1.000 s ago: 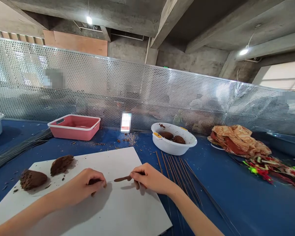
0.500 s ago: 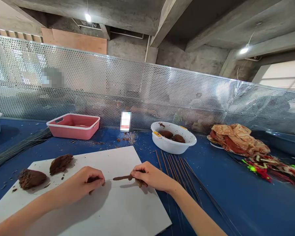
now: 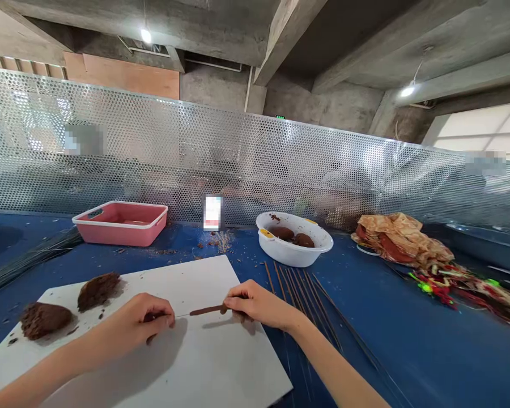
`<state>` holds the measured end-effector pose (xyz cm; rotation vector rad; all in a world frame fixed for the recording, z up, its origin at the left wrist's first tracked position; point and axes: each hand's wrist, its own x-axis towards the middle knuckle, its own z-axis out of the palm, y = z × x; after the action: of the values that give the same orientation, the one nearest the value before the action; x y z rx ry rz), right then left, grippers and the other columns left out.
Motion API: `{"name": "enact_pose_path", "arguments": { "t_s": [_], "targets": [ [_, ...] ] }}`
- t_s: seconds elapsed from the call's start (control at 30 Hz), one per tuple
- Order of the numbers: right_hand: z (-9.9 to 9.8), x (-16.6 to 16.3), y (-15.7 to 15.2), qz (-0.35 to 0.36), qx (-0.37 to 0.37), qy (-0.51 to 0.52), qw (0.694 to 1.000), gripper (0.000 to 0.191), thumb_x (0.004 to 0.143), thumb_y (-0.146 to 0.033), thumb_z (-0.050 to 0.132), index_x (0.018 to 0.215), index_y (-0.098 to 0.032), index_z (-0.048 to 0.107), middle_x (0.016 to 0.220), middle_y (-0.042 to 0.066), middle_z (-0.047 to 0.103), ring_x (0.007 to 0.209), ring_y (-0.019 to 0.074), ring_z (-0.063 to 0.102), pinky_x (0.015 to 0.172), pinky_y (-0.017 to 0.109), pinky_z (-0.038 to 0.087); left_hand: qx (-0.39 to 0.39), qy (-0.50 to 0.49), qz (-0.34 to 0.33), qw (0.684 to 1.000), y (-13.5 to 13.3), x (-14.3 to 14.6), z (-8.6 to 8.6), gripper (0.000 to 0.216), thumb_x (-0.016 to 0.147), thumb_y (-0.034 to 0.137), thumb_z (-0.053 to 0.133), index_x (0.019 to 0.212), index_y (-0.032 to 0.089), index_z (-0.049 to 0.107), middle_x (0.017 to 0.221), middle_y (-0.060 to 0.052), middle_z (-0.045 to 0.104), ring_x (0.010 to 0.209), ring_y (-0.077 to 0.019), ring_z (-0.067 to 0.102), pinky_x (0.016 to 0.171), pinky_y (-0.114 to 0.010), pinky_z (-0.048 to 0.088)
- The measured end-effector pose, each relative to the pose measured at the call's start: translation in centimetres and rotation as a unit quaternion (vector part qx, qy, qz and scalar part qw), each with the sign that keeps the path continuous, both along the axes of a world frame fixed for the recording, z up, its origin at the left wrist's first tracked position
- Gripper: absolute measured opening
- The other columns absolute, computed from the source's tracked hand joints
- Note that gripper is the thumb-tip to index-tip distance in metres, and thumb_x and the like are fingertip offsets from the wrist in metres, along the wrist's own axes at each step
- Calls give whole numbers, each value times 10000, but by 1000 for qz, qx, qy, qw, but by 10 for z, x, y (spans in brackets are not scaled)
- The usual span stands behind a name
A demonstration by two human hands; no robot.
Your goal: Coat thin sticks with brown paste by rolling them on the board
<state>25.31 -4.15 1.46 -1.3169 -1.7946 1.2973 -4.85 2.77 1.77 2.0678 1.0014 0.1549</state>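
Note:
My left hand (image 3: 147,318) is closed, its fingertips pinching the bare end of a thin wire (image 3: 182,314) above the white board (image 3: 204,362). Along the wire's middle runs a smooth coat of brown clay-like paste (image 3: 206,310). My right hand (image 3: 255,306) pinches the coated wire at the right end of that coat, a bit of paste showing at its fingertips. What lies inside the right palm is hidden. Two rough lumps of the same brown material, a nearer lump (image 3: 46,320) and a farther lump (image 3: 98,290), rest on the board's left side.
Several brown-coated wires (image 3: 297,294) lie right of the board. Behind them stands a white basin (image 3: 289,256) with brown lumps. A pink basin (image 3: 119,235) and a wire bundle (image 3: 29,263) are left, crumpled plastic (image 3: 402,238) and coloured threads (image 3: 433,289) right. A perforated metal screen (image 3: 221,147) stands behind.
The view has shifted slightly, so most things sit a little farther left. Both hands keep their pinch on the wire. Less loose paste hangs below my right fingertips.

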Motion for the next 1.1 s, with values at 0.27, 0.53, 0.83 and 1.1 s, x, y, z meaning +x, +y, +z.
{"name": "enact_pose_path", "arguments": {
  "t_s": [0.27, 0.53, 0.83, 1.1],
  "targets": [
    [0, 2, 1, -5, 3, 4, 1000, 300, 970, -375, 586, 881, -141, 752, 636, -21, 561, 547, 79, 402, 529, 232, 318, 11, 6, -1, 1000, 1, 0, 0, 402, 918, 549, 519, 825, 188, 669, 615, 5, 549, 634, -186, 516, 620, -285, 345],
    [-12, -6, 5, 4, -66, 113, 991, 492, 911, -612, 637, 984, -138, 746, 846, 67, 733, 600, 108, 614, 519, 211, 428, 8, -1, 1, 1000, 3, -1, -8, 391, 921, 534, 532, 843, 178, 674, 616, 8, 551, 621, -175, 505, 616, -285, 329],
    [-15, -12, 3, -2, -43, 122, 992, 327, 893, -447, 711, 963, -133, 769, 970, 89, 768, 604, 92, 649, 513, 189, 421, 8, -2, -5, 1000, 1, -3, -7, 397, 930, 536, 518, 855, 184, 684, 619, 3, 568, 617, -172, 499, 606, -284, 329],
    [-16, -11, 4, -29, -36, 125, 991, 272, 874, -394, 718, 957, -141, 773, 935, 81, 769, 632, 108, 661, 484, 187, 385, 8, -11, -2, 1000, 1, -2, -9, 417, 931, 533, 505, 848, 174, 701, 573, -5, 587, 565, -167, 482, 576, -289, 302]
  ]
}}
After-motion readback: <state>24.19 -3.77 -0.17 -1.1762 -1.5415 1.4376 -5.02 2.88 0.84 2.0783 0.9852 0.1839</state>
